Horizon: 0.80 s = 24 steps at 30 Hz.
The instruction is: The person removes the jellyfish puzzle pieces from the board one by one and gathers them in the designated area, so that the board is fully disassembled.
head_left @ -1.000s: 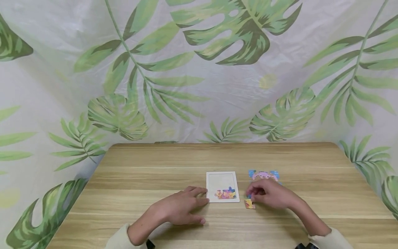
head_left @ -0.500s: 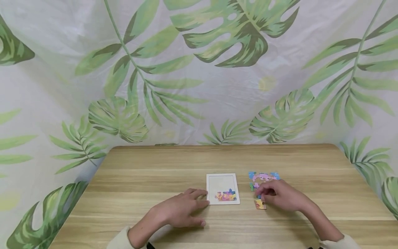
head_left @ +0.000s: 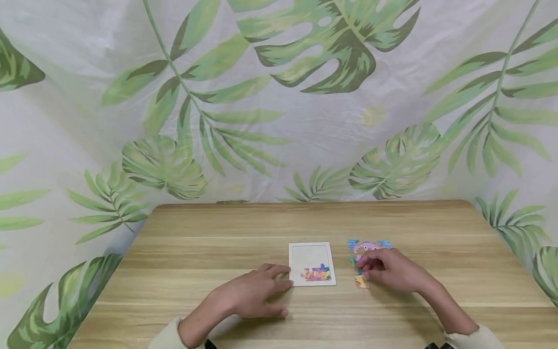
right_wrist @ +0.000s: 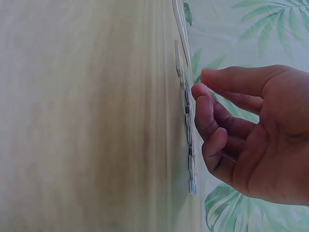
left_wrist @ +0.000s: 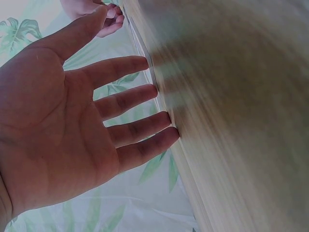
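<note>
My left hand (head_left: 255, 292) rests with spread, nearly straight fingers at the left edge of a white puzzle tray (head_left: 291, 257). Joined puzzle pieces (head_left: 317, 273), pink, yellow and blue, fill the tray's lower right part. To the right, my right hand (head_left: 394, 271) is low over loose puzzle pieces, with bent fingers and thumb tip close to the index finger. Nothing shows pinched between them in the right wrist view. By its fingertips a yellow-orange puzzle piece (head_left: 362, 281) lies on the table. Pink and blue puzzle pieces (head_left: 367, 246) lie beyond, partly hidden by the hand.
Both hands work over a wood-grain table (head_left: 209, 242). Behind it hangs a pale cloth (head_left: 322, 126) printed with green leaves. In the right wrist view the loose pieces (right_wrist: 189, 130) show edge-on, in a line along the tabletop.
The right hand has moved right, away from the tray, with the yellow-orange piece. Over the last half second that piece has shifted slightly left and straightened. The left hand has stayed put.
</note>
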Motion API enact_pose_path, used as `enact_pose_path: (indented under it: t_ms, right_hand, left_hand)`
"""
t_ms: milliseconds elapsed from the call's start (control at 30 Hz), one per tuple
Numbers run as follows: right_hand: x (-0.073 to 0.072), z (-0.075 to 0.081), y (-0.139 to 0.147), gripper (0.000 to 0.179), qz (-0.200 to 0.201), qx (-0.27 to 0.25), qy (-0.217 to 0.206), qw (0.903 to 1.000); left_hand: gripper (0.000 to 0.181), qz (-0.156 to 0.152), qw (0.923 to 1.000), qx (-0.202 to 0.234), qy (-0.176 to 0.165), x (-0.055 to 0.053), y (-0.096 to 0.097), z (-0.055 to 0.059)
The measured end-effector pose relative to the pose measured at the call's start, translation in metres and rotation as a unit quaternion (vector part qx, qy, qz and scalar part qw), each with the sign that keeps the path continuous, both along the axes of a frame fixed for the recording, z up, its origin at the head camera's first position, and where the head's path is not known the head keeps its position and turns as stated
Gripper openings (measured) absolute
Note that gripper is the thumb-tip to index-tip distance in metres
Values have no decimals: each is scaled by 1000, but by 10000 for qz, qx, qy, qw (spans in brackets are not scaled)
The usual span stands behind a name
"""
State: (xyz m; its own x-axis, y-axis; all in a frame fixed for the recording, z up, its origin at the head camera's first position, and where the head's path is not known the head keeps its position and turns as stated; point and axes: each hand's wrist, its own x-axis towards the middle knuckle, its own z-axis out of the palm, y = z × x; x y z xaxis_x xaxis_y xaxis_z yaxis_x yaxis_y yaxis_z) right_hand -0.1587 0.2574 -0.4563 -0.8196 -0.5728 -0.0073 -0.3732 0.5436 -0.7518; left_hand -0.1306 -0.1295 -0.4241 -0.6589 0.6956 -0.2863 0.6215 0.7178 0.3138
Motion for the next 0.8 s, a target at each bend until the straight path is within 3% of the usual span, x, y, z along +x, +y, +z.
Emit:
enact_pose_path:
  t_ms: [233, 567, 800]
  right_hand:
    - [2, 0, -5, 24, 39, 92, 52, 9999]
    - [2, 2, -10, 29, -77, 377, 247, 9990]
    - [3, 2, -9, 26, -113, 400, 158, 9990]
  left_hand:
    - [63, 11, 10000, -9, -27, 1, 0, -1]
    - [63, -40, 10000, -23, 25, 0, 1, -1]
    - [62, -47, 10000, -16, 24, 0, 0, -1]
